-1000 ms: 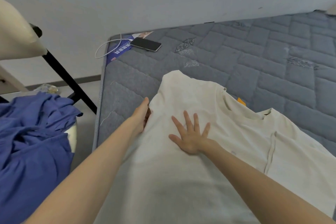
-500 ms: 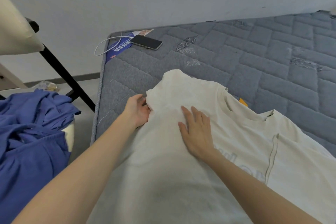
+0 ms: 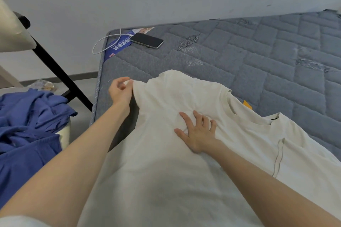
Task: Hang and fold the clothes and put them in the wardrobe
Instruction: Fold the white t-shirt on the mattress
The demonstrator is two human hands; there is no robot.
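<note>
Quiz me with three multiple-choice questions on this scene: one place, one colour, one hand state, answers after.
1. Where does the phone lie? A. on the floor B. on the mattress, near its far left corner C. on a chair seat
2. What colour is the heap of clothes at the left? A. blue B. red C. green
3. What is the left hand doing to the white T-shirt? A. lying flat on it B. pinching its sleeve edge C. hanging clear of it
1 B: it rests on the quilted top. 2 A: the heap is blue. 3 B: it grips the sleeve, while the right hand presses flat.
</note>
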